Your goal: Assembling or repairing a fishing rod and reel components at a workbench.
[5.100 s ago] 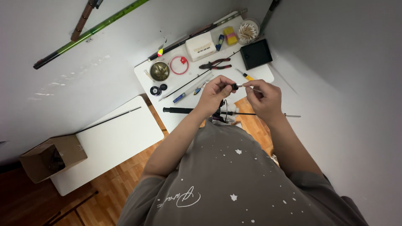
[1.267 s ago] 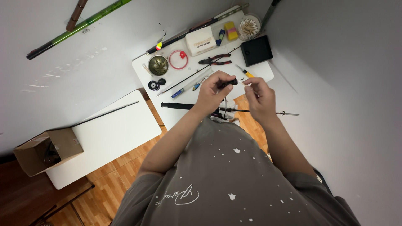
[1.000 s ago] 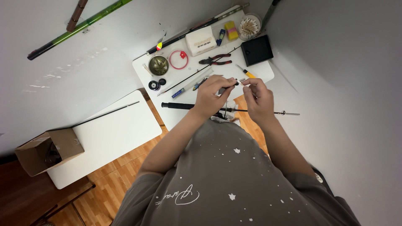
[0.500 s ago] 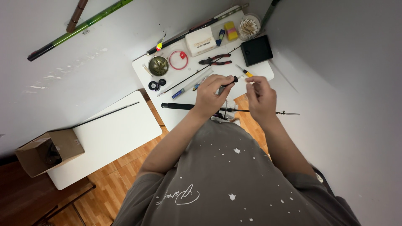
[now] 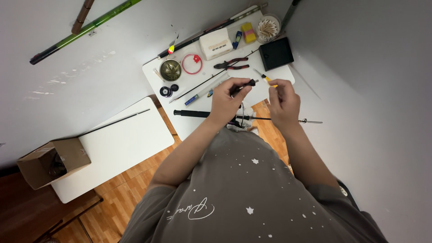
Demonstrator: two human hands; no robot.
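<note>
Small black rod piece (image 5: 243, 85) sits pinched in our left hand (image 5: 227, 96), fingers closed round it, held just above the white table (image 5: 189, 130). Our right hand (image 5: 283, 101) hovers beside it, fingertips drawn together; whether they grip anything we cannot tell. Below the hands, a black fishing rod (image 5: 202, 114) lies across the table; red-handled pliers (image 5: 231, 63) rest further up it.
</note>
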